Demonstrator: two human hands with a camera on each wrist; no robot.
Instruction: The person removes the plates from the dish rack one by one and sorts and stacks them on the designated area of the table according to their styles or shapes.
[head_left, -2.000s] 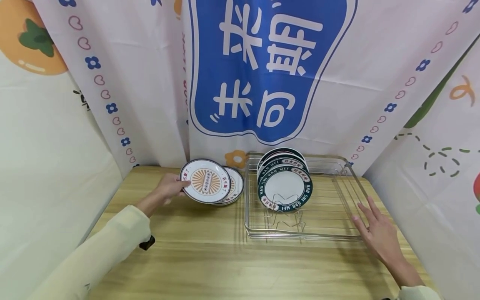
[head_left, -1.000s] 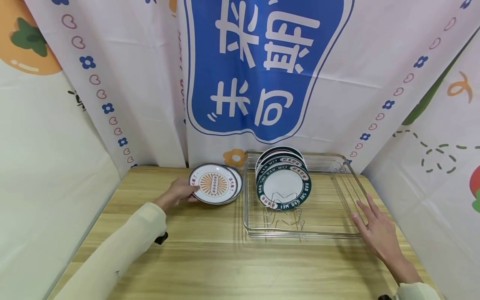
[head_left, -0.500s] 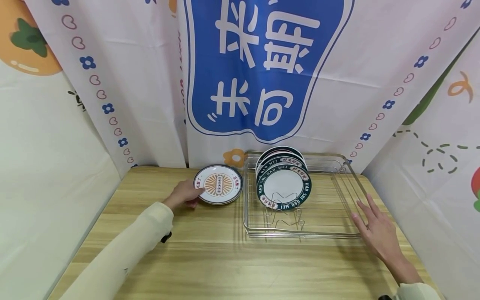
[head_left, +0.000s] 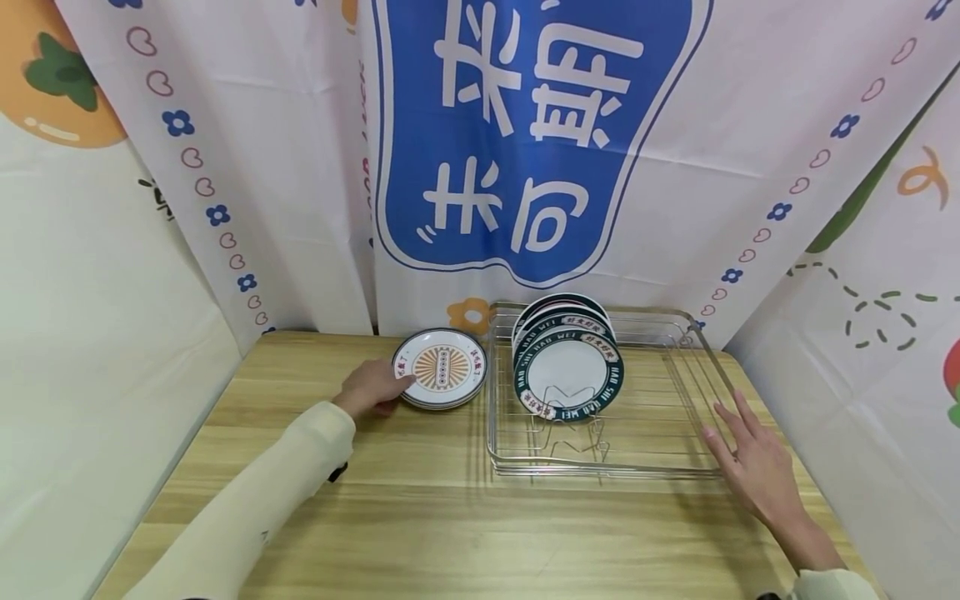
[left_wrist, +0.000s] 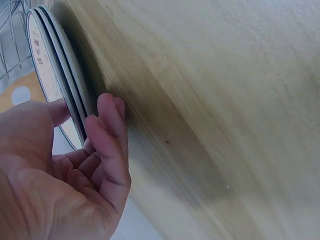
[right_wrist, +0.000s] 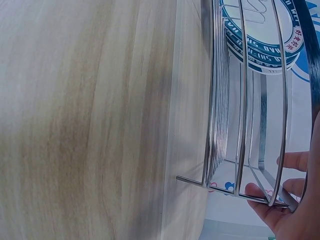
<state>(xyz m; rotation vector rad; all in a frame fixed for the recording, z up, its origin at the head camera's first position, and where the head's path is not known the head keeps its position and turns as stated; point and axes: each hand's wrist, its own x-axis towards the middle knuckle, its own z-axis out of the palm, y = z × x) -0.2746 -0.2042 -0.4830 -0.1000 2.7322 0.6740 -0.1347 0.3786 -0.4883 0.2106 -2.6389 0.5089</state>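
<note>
My left hand pinches the left edge of a short stack of white plates, printed with an orange sunburst and dark rims. In the left wrist view the thumb lies over the top plate and curled fingers sit at the underside; three stacked rims show. My right hand rests on the right end of a wire dish rack, fingers spread over its rim. Green-rimmed white plates stand tilted, one behind another, in the rack's left part.
The rack stands just right of the white stack on a wooden table. Behind it hangs a printed cloth with a blue panel, and white cloth walls close off both sides.
My left hand has brought a white sunburst plate rightward and down onto the others, so their rims now line up as one stack. My right hand has stayed on the rack.
</note>
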